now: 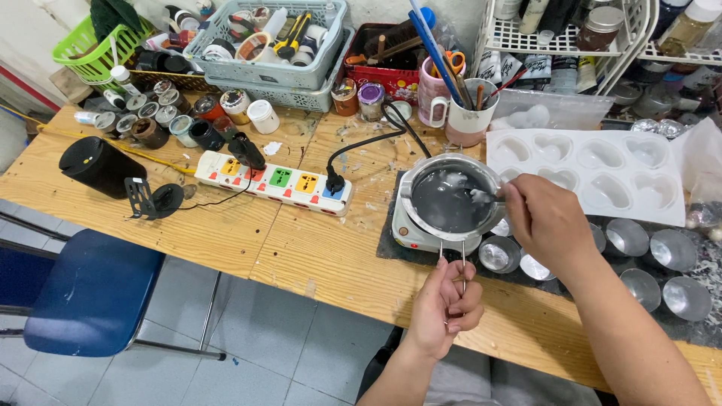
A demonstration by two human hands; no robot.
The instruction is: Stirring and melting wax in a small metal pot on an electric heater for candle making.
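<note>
Near the wooden bench's (316, 256) front edge, the left hand (444, 304) closes its fingers around the thin wire handle (451, 259) of a small round metal melting pot (450, 199). The handle's long axis points back toward the person. The pot sits on a small white electric hotplate (410, 229), holding grey liquid. Beyond, the right hand (545, 218) pinches a slim stirring tool (485, 197), its tip in the liquid. Stirring appears underway; steadying the pot matters next. A white heart-shaped mould tray (587, 169) lies behind.

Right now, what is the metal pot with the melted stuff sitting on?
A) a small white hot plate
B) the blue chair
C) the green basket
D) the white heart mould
A: the metal pot rests on the small white hot plate, while the left hand grips its wire handle.
</note>
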